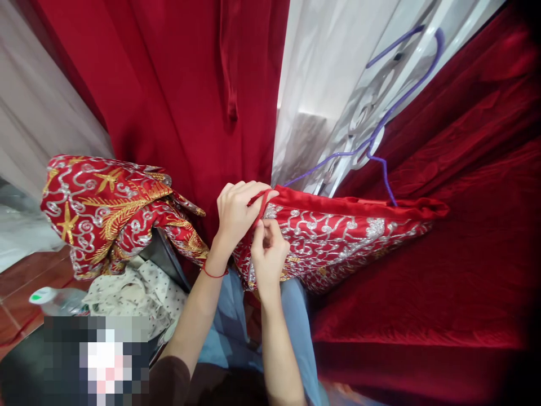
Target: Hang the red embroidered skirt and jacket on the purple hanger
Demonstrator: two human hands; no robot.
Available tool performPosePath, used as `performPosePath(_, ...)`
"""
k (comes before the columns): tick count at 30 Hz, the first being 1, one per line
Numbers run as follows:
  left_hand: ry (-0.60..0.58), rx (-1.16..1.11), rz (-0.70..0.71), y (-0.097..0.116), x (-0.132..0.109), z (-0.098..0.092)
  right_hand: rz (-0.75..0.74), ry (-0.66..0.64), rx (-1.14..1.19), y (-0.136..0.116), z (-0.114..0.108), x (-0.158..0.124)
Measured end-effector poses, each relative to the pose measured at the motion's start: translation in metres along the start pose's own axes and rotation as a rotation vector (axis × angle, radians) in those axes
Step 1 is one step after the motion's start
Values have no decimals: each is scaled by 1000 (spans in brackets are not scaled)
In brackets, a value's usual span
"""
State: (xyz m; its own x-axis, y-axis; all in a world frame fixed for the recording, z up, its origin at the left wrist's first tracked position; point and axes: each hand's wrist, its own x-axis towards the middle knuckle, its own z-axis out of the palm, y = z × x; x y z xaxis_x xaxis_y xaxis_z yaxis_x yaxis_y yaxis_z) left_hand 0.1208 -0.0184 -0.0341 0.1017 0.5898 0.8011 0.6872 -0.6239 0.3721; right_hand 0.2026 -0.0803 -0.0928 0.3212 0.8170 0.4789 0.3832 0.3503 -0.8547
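A red skirt-like garment (321,231) with silver and gold embroidery hangs from a purple wire hanger (382,121), its plain red waistband running across the top. At the waistband's left end, my left hand (240,208) is closed on a narrow red tie (264,206), with the fingers bent over the band's edge. Just below it, my right hand (270,245) pinches the lower part of the same tie between thumb and fingertips. A thin red string bracelet (214,273) circles my left wrist. The tie's far end is hidden by my fingers.
Another embroidered red garment (105,208) is draped over a chair back (171,256) at left. Beside it lie a dotted white cloth (139,293) and a clear bottle (63,301). Red curtains (181,84) hang behind; a white ornate frame (359,124) stands behind the hanger. Dark red cloth (443,270) covers the right.
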Motion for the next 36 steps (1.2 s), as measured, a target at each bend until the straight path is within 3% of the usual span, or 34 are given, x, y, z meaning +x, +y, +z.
performPosePath(4,6,-10,-32,-5,4,3,90,-74,-44,36,10,-24)
performPosePath(10,0,-37,-3,-10,6,14,169,-113,-304,104,21,-74)
performPosePath(13,21,-5,-5,-9,2,18,170,-131,-294,114,17,-84)
performPosePath(17,-11,-40,14,-10,2,13,152,-190,-154,105,1,-73)
performPosePath(20,-61,-204,8,-15,3,4,33,-151,-151,84,-24,-46)
performPosePath(23,-75,-439,-49,-28,-2,-2,-273,0,-313,51,-68,-2)
performPosePath(26,54,-610,-203,-48,-20,3,-490,243,-594,21,-129,47)
performPosePath(28,128,-649,-353,-61,-42,13,-529,319,-809,13,-169,74)
performPosePath(30,164,-634,-507,-70,-69,27,-485,268,-956,17,-200,91)
performPosePath(32,201,-605,-617,-71,-94,39,-447,142,-988,33,-218,93)
performPosePath(34,238,-584,-652,-66,-111,46,-431,23,-912,55,-221,81)
performPosePath(36,268,-575,-626,-58,-116,46,-386,47,-764,77,-216,58)
